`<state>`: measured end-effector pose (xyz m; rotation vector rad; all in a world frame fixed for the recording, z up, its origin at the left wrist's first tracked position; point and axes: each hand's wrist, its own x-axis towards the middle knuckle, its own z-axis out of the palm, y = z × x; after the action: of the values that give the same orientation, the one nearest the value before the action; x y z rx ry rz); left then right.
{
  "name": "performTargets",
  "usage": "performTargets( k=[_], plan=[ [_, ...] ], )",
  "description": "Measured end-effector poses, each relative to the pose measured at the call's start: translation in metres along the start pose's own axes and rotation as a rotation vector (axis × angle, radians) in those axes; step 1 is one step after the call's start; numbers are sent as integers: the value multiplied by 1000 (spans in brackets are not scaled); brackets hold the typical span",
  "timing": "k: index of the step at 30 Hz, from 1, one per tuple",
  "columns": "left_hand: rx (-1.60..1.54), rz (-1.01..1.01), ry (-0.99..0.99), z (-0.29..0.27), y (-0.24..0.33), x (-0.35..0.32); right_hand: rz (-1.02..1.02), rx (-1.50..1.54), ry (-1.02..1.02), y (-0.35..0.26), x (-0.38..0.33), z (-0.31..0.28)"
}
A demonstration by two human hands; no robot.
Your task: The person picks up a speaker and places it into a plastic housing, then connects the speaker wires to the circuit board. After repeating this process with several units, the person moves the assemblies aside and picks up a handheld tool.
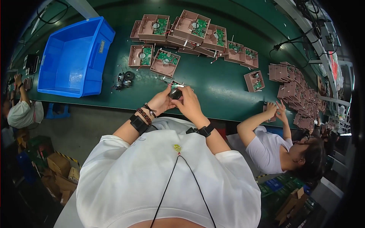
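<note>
A dark round speaker (176,93) is held between my two hands close to the table's front edge. My left hand (162,102) is closed at its left side, thumb and fingers against it. From the right, my right hand (189,102) pinches it with thumb and bent fingers. Just beyond my fingertips lies a pinkish-brown housing (173,82) with a green circuit board, mostly covered by my hands. To the left of my hands, several loose black round speakers (124,79) with thin wires lie in a small cluster.
A blue plastic bin (70,62) stands at the left on the green table (213,85). Open housings with circuit boards (190,28) are stacked along the back; one housing (254,81) sits apart. More stacks (296,87) rise near a co-worker (270,146) at the right.
</note>
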<state>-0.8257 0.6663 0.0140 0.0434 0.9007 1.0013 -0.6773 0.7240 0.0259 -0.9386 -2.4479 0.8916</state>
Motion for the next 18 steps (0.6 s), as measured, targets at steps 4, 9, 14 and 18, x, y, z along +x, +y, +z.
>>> performTargets(
  k=[4, 9, 14, 18],
  plan=[
    [25, -39, -50, -19, -8, 5, 220, 495, -192, 9, 0, -5],
    [158, -81, -177, -16, -6, 3, 237, 801, -372, 19, -1, -12],
    [232, -64, -141, 12, 4, -9, 114, 698, -349, 23, -5, -10],
    [325, -168, -131, -3, 0, 1, 267, 836, -256, 23, -10, -11]
  ],
)
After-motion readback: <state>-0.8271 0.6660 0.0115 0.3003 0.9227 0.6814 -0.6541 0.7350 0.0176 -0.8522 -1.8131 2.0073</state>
